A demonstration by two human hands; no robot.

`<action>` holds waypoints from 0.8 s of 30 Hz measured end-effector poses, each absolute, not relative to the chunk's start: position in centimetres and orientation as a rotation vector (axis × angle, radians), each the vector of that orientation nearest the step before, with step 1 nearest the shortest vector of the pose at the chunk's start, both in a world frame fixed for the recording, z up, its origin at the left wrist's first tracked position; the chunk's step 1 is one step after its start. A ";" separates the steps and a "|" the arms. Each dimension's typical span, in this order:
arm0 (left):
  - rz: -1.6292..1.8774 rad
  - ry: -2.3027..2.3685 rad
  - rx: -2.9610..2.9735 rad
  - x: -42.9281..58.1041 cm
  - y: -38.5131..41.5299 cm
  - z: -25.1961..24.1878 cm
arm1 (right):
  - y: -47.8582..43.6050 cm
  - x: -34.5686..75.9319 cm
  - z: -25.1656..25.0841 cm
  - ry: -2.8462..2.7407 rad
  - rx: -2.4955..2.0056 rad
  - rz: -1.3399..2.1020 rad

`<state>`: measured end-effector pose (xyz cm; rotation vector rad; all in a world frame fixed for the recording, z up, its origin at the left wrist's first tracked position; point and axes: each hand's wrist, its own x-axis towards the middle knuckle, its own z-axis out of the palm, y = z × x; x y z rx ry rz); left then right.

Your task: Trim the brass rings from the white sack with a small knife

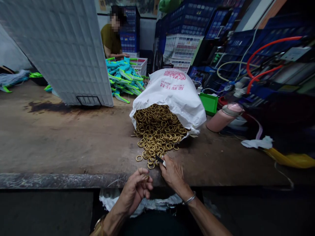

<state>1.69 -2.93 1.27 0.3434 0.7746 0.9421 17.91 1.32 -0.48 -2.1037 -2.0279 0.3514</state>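
A white woven sack with red print lies on its side, its torn mouth facing me. Brass-coloured rings spill from it onto the wooden table toward the front edge. My right hand is closed around a small knife with a dark flat blade and a pale part by the fingers; the blade reaches over the nearest rings. My left hand hovers at the table's edge, palm turned inward and fingers curled. Between its thumb and fingertips shows a small gold-brown piece that looks like a ring, mostly hidden.
A tall white ribbed panel stands at the left on the wooden table. Turquoise and lime pieces are heaped behind it, near a seated person. To the right are a pink bottle, a green bin and orange hoses.
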 end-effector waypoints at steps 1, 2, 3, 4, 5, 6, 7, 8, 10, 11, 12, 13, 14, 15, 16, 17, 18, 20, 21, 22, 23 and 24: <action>0.925 0.754 0.316 1.6 -2.8 1.2 | 1.4 17.9 -0.4 -2.029 -2.115 0.355; 0.915 0.744 0.284 1.5 -2.8 1.1 | 1.5 17.9 -0.5 -2.027 -2.125 0.354; 0.913 0.750 0.253 1.6 -2.7 0.9 | 1.5 17.9 -0.5 -2.028 -2.126 0.353; 0.918 0.773 0.232 1.7 -2.6 0.8 | 1.5 18.0 -0.6 -2.028 -2.111 0.353; 0.927 0.807 0.229 1.8 -2.5 0.6 | 1.4 18.0 -0.8 -2.030 -2.075 0.364; 0.943 0.847 0.248 2.0 -2.4 0.5 | 1.3 18.1 -0.9 -2.030 -2.023 0.388; 0.958 0.884 0.287 2.2 -2.3 0.3 | 1.1 18.0 -1.1 -2.029 -1.955 0.422; 0.969 0.913 0.337 2.4 -2.3 0.2 | 0.9 17.9 -1.1 -2.025 -1.876 0.471; 0.982 0.951 0.438 2.7 -2.2 0.0 | 0.3 17.5 -1.1 -2.006 -1.723 0.585; 0.982 0.965 0.486 2.8 -2.2 -0.1 | 0.0 17.1 -0.9 -1.996 -1.656 0.640; 0.973 0.981 0.532 2.8 -2.2 -0.2 | -0.3 16.8 -0.7 -1.980 -1.600 0.688; 0.958 1.002 0.580 2.8 -2.2 -0.2 | -0.5 16.4 -0.5 -1.954 -1.560 0.740; 0.944 1.029 0.626 2.7 -2.2 -0.3 | -0.6 16.1 -0.3 -1.917 -1.534 0.800; 0.936 1.062 0.672 2.7 -2.2 -0.3 | -0.6 15.9 -0.1 -1.866 -1.522 0.873; 0.940 1.097 0.720 2.6 -2.3 -0.3 | -0.6 15.7 0.1 -1.808 -1.514 0.954; 0.961 1.130 0.776 2.6 -2.3 -0.2 | -0.6 15.5 0.2 -1.751 -1.508 1.032; 0.995 1.158 0.845 2.5 -2.3 -0.2 | -0.5 15.4 0.1 -1.705 -1.501 1.098; 1.068 1.186 0.987 2.4 -2.4 -0.2 | -0.3 15.3 -0.1 -1.659 -1.483 1.180; 1.090 1.188 1.035 2.4 -2.4 -0.2 | -0.2 15.3 -0.3 -1.651 -1.475 1.203; 1.086 1.188 1.048 2.4 -2.5 -0.2 | -0.1 15.3 -0.4 -1.642 -1.473 1.223; 1.054 1.183 1.021 2.3 -2.5 -0.2 | -0.1 15.3 -0.6 -1.629 -1.478 1.241; 1.006 1.168 0.961 2.3 -2.6 -0.1 | -0.1 15.2 -0.7 -1.615 -1.481 1.254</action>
